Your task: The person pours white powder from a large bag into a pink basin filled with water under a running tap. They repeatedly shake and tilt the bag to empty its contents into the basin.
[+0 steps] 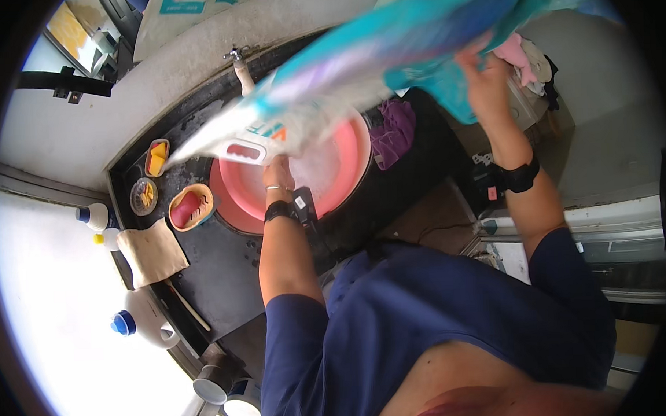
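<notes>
A large white and teal plastic bag (328,81) bearing print, with a cut-out handle at its lower end, slants across the view, blurred by motion. At its upper right, my right hand (482,82) grips the teal end. My left hand (279,174) is at the bag's lower edge beside the handle, its fingers partly hidden by the bag. Below lies a pink basin (358,146) with whitish, sudsy-looking liquid, set into a round opening in the black counter (225,283). The bag covers part of the basin.
A tap (240,68) stands behind the basin. A purple cloth (393,131) lies to its right. On the left are an oval dish with red soap (187,208), yellow pieces in a small tray (157,159), a glass dish (144,196), a beige cloth (153,253) and a white-capped jug (147,322).
</notes>
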`<state>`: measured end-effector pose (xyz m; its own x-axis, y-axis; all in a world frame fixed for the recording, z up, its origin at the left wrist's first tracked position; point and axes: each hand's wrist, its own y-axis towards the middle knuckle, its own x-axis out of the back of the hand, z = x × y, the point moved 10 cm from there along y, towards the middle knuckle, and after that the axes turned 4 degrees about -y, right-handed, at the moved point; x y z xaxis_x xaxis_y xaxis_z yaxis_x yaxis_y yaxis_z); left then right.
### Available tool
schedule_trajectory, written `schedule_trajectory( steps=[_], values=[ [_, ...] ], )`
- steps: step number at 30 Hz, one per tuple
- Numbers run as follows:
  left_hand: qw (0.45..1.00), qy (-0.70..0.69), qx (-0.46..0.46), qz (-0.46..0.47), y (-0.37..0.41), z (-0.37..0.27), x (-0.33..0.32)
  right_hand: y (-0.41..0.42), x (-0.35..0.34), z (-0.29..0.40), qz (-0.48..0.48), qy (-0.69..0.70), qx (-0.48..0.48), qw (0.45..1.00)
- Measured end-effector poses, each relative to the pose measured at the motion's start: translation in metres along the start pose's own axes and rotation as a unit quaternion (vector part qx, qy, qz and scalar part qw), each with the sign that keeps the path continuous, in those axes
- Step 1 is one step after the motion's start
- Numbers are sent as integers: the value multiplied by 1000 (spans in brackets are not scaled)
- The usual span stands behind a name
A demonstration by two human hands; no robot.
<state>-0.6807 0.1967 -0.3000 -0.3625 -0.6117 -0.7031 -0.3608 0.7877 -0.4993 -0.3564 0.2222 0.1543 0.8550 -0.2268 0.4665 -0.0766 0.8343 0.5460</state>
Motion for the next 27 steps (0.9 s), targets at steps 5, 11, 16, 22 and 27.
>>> schedule_trajectory(
  steps=[5, 11, 16, 22, 27],
  values=[
    [1000, 28, -13, -8, -12, -18, -6, 2, 16, -37, -11, -155, -137, 978],
    [1000, 19, 4, -19, -4, -8, 2, 12, 23, -17, -57, 26, -65, 996],
    [998, 48, -14, -39, -6, -7, -1, 11, 22, -14, -29, -100, -42, 994],
    [998, 69, -4, 7, -3, -17, -7, 26, 19, -11, -2, -23, -33, 999],
    [997, 38, 68, -14, -11, 1, 3, 33, 23, 0, -5, 32, -30, 999]
  ],
)
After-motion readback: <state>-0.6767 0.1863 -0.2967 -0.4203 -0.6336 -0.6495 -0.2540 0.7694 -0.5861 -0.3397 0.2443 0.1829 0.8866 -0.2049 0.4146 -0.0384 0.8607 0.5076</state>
